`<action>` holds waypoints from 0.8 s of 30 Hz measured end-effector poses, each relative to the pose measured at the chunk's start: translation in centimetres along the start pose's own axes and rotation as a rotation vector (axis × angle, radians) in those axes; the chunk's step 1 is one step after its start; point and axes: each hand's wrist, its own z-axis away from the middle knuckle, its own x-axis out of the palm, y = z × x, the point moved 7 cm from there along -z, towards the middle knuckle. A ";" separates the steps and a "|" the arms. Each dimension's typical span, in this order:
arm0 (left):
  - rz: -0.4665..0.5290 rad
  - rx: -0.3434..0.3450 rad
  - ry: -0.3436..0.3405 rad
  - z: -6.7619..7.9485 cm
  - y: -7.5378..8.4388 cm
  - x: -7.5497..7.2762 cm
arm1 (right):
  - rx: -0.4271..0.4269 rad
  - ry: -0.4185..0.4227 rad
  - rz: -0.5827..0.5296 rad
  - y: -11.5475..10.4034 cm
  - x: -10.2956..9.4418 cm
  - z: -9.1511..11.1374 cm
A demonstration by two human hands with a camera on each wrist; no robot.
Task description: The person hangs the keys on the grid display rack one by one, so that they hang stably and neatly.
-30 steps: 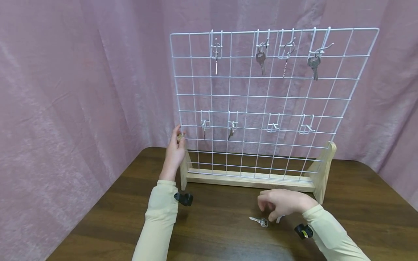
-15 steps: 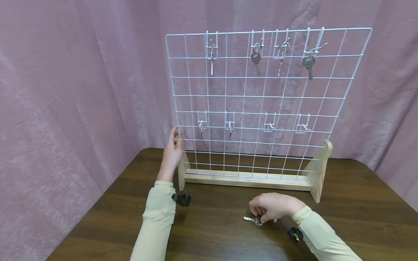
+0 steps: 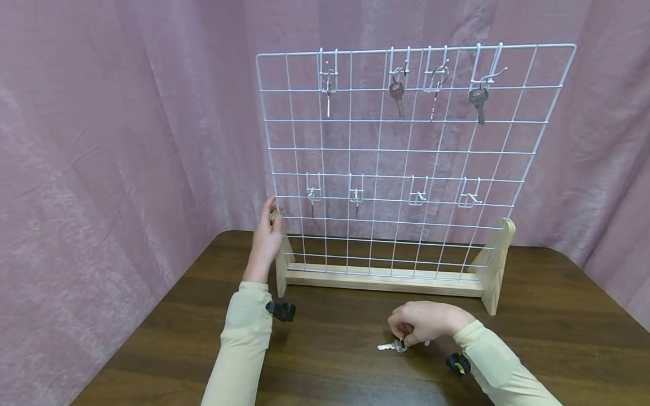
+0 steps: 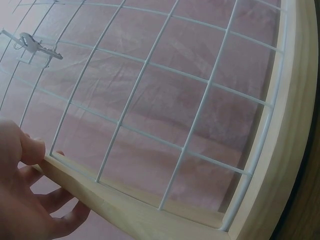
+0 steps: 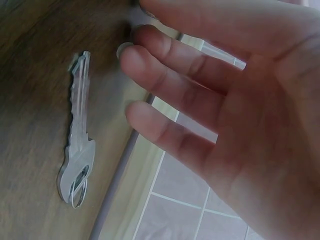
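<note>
My left hand (image 3: pixel 266 241) grips the wooden stand (image 3: pixel 381 282) at its left upright. In the left wrist view, the thumb (image 4: pixel 32 150) and curled fingers wrap the upright's end beside the white wire grid (image 4: pixel 145 62). Low over the table, my right hand (image 3: pixel 429 321) pinches a silver key (image 3: pixel 388 347) at its head, with the blade pointing left. Another key (image 5: pixel 77 125), with a small ring, lies on the wood in the right wrist view, beside the fingers. From the head camera, the right hand mostly hides that second key (image 3: pixel 427 343).
Upper hooks on the grid bear several hanging keys (image 3: pixel 478 101). Two more keys hang lower left, beside two bare hooks (image 3: pixel 418 197). The brown table (image 3: pixel 325 361) extends in front, and pink curtains (image 3: pixel 152 141) stand behind.
My right hand has moved left and down onto the key and closed its fingertips at the key's head. The left hand keeps its hold on the stand. The head view has shifted slightly.
</note>
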 end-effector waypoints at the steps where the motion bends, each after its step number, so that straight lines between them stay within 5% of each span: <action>1: -0.003 -0.001 -0.001 0.0 0.0 0.0 | -0.001 -0.001 -0.002 0.0 0.0 0.0; 10: -0.009 -0.012 -0.004 -0.1 -0.1 -0.1 | 0.025 -0.010 0.006 0.0 -0.2 0.1; 24: -0.021 -0.010 -0.003 0.0 -0.1 -0.1 | 0.008 0.114 0.085 0.4 -1.5 0.5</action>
